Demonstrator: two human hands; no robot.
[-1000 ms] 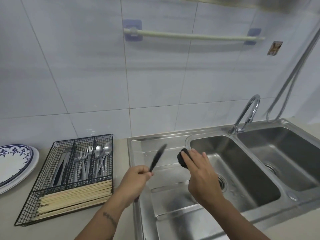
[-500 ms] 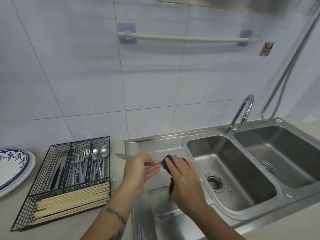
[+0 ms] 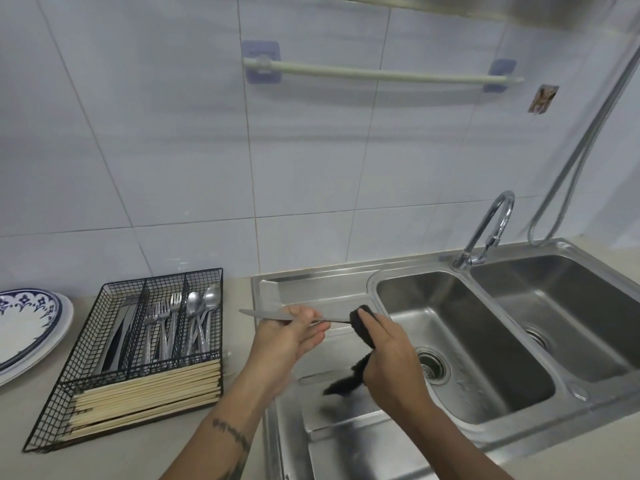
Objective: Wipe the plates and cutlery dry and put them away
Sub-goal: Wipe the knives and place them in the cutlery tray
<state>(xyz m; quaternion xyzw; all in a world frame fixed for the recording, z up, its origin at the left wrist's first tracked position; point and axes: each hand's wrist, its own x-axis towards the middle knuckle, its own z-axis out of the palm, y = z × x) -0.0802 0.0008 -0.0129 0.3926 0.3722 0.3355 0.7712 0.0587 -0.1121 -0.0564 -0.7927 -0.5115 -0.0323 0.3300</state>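
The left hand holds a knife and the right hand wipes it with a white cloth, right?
Not quite: the cloth is black, not white, as the head view shows. The rest is right: the left hand holds the knife, and the right hand wipes it with the cloth.

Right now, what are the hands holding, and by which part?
The left hand pinches a table knife around its middle. The right hand grips a dark cloth wrapped round the knife's handle end.
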